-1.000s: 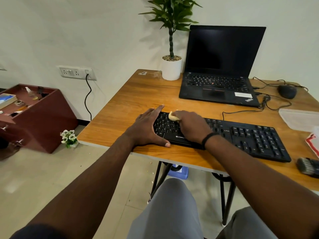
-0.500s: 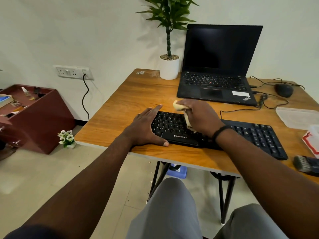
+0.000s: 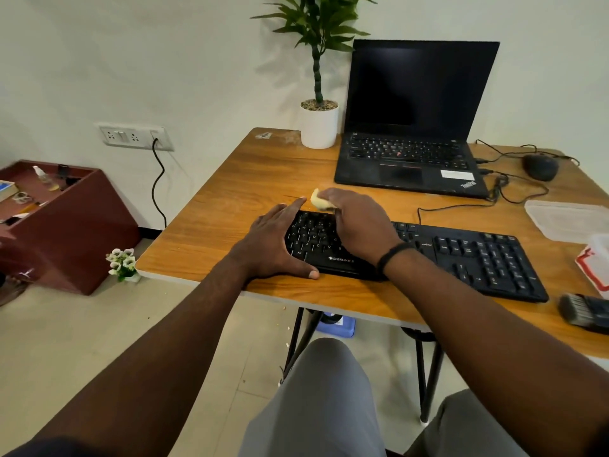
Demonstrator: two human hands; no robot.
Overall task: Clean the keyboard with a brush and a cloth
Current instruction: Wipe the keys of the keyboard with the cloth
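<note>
A black keyboard point(image 3: 468, 255) lies along the front of the wooden table point(image 3: 230, 225). My left hand point(image 3: 273, 242) lies flat with straight fingers against the keyboard's left end, thumb along its front edge. My right hand point(image 3: 359, 225) grips a small pale yellow cloth point(image 3: 319, 201) and holds it at the keyboard's far left edge, above the top row of keys. A dark brush point(image 3: 583, 313) with grey bristles lies on the table at the right, near the front edge, apart from both hands.
An open black laptop point(image 3: 412, 156) and a potted plant point(image 3: 318, 123) stand at the back. A mouse point(image 3: 540, 166) with cables lies back right. A clear plastic lid point(image 3: 566, 219) and a red-and-white packet point(image 3: 593, 262) sit at the right edge. A maroon box point(image 3: 66, 232) stands on the floor, left.
My right hand has carried the cloth from the middle of the left keys up to the keyboard's far edge. My left hand has stayed at the left end.
</note>
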